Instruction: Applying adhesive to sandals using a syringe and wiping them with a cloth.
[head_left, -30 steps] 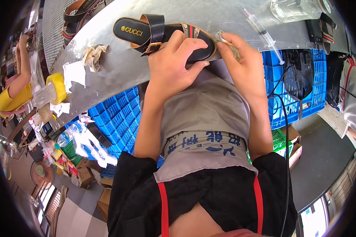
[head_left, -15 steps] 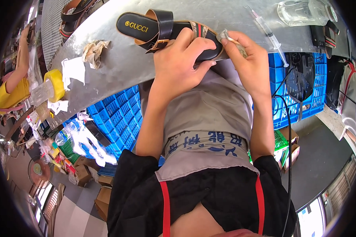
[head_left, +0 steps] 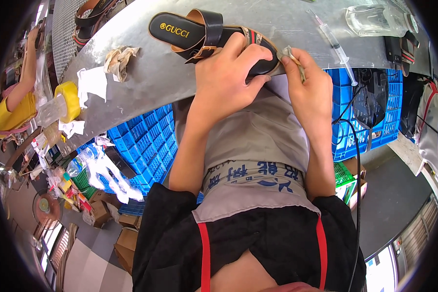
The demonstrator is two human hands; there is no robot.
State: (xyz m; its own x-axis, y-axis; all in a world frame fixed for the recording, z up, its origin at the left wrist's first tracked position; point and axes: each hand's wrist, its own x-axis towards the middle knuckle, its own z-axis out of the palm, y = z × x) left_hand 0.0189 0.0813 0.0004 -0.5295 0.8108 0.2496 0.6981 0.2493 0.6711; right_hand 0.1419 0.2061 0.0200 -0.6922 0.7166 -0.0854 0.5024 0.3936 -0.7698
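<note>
Sandal: the black leather sandal (head_left: 182,33), with a buckled upper strap and a tan rim, lies sole down on the desk, heel to the left, toe to the right.
Edges: its toe end sits at the near rim of the desk; whether it overhangs I cannot tell.
Room to move: a stretch of metal lies beyond the sandal, and another between its toe and the clear plastic syringe (head_left: 333,43).
Left fingers: the left hand (head_left: 223,80) grasps the sandal's forefoot, index finger and thumb parted in a curve around the toe area.
Right fingers: the right hand (head_left: 310,82) pinches a small crumpled off-white wad (head_left: 288,51) between thumb and index finger, right at the toe rim; cloth or paper, I cannot tell.
Surface: the grey metal desk (head_left: 272,17) also carries a clear glass bottle (head_left: 374,21) on its side, a crumpled brownish paper (head_left: 119,63) and a white paper sheet (head_left: 92,83), with a yellow tape roll (head_left: 68,101) near its left edge.
Room: blue plastic crates (head_left: 148,138) stand below the desk; cardboard boxes (head_left: 126,243) sit on the floor; a co-worker in a yellow top (head_left: 17,114) is at far left.
</note>
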